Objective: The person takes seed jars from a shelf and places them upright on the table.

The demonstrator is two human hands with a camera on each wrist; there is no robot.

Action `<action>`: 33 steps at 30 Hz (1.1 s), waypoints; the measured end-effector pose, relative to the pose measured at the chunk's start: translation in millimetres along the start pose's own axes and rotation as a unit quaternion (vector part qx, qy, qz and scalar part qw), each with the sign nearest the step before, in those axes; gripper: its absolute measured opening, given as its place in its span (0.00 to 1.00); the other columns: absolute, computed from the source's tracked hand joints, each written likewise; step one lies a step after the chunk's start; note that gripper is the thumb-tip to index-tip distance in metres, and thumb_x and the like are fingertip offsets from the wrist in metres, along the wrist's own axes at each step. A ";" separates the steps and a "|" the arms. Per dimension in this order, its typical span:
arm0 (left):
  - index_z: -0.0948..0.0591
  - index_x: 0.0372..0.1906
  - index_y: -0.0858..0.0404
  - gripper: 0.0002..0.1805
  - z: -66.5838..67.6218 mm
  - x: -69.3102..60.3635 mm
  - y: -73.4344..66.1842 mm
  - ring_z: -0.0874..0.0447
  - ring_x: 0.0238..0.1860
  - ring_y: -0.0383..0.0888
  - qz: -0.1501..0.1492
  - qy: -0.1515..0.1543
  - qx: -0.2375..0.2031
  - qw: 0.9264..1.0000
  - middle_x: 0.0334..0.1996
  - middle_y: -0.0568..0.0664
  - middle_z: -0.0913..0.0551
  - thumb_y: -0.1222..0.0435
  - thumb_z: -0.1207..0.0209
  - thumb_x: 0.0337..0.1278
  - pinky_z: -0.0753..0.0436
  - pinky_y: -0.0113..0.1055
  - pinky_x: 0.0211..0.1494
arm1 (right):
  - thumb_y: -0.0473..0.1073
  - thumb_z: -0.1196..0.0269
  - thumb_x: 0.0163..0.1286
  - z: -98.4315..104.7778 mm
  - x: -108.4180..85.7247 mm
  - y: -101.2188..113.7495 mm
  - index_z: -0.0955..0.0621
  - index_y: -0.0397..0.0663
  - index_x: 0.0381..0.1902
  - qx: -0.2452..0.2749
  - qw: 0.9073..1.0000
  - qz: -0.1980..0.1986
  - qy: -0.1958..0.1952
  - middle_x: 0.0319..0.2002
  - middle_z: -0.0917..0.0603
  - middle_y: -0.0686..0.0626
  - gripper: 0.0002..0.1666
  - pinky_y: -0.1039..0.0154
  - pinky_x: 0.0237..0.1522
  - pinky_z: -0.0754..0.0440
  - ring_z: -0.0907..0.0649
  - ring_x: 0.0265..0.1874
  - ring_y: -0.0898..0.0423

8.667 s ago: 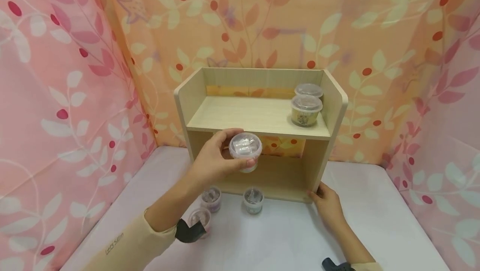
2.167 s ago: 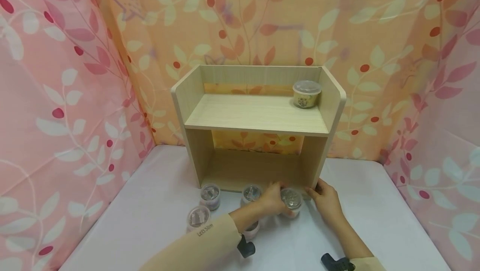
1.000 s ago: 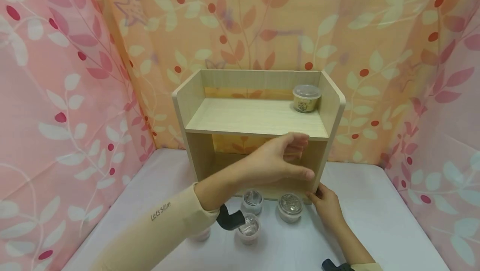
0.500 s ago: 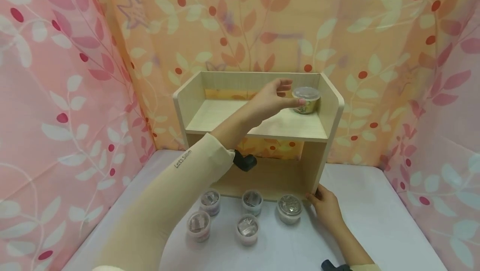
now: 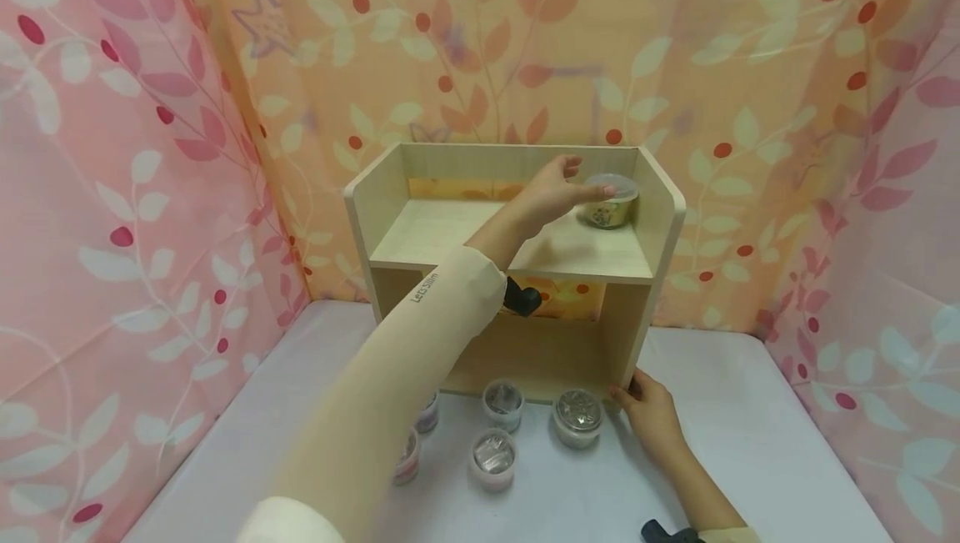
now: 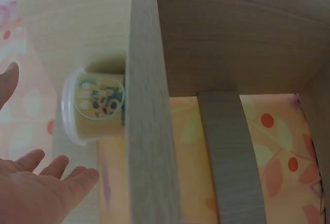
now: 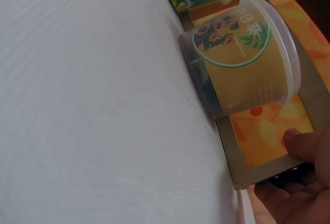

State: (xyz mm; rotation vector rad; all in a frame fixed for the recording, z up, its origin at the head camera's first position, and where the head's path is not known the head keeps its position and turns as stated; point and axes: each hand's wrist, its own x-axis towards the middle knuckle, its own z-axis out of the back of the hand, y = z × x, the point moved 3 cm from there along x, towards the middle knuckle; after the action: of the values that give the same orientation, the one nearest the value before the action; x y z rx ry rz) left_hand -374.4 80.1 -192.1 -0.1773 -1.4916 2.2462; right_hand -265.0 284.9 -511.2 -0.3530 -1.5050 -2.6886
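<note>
A small wooden shelf unit stands on the white-covered table. On its upper board, at the right end, sits a lidded plastic tub with a yellow label. My left hand reaches in from the left beside that tub, thumb and fingers spread; the left wrist view shows a gap between the fingers and the tub. My right hand grips the unit's lower right edge, thumb in front and fingers behind. Just left of that hand, another lidded tub stands on the table, its sunflower label showing in the right wrist view.
Several smaller lidded tubs stand on the table before the unit, such as one in front and one behind it. Two at the left are partly hidden by my left sleeve. Patterned curtains surround the table.
One of the two upper-board tubs was moved down to the table by my left hand, which let go, then rose to the tub left up there. My right hand stays on the unit.
</note>
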 end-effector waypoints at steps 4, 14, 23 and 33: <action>0.43 0.81 0.55 0.53 -1.4 9.2 6.8 0.39 0.78 0.50 0.004 -0.003 -0.008 1.000 0.79 0.48 0.40 0.48 0.27 0.56 0.33 0.45 0.77 | 0.40 0.35 0.74 -0.1 -0.8 0.0 0.27 0.32 0.69 -0.004 1.000 -0.002 0.001 0.58 0.18 0.30 0.31 0.49 0.56 0.15 0.17 0.58 0.35; 0.43 0.80 0.60 0.54 -10.4 24.6 16.4 0.33 0.74 0.51 -0.006 -0.002 -0.056 0.998 0.77 0.54 0.36 0.57 0.24 0.54 0.30 0.42 0.75 | 0.39 0.34 0.73 -0.7 -0.4 -1.2 0.27 0.31 0.68 -0.004 1.000 0.008 -0.005 0.58 0.18 0.30 0.30 0.49 0.56 0.15 0.17 0.59 0.35; 0.39 0.79 0.63 0.52 -19.8 31.3 16.6 0.31 0.72 0.49 -0.006 -0.018 -0.037 0.999 0.75 0.53 0.33 0.62 0.23 0.51 0.30 0.36 0.75 | 0.38 0.34 0.72 -0.1 0.1 -0.5 0.27 0.31 0.69 -0.002 1.000 0.001 -0.005 0.58 0.18 0.30 0.31 0.49 0.56 0.15 0.17 0.58 0.35; 0.37 0.77 0.64 0.51 -23.7 35.5 17.7 0.28 0.67 0.46 -0.001 -0.030 -0.011 0.999 0.72 0.53 0.29 0.61 0.22 0.50 0.31 0.35 0.74 | 0.38 0.35 0.73 -0.5 -0.3 0.7 0.28 0.31 0.69 0.004 1.000 0.000 0.001 0.59 0.19 0.30 0.31 0.51 0.56 0.15 0.18 0.60 0.34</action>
State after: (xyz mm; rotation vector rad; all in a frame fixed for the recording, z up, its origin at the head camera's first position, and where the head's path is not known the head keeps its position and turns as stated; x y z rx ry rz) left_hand -403.2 109.4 -213.2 -0.1158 -1.5478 2.2536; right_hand -264.6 284.1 -510.9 -0.3494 -1.5157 -2.6813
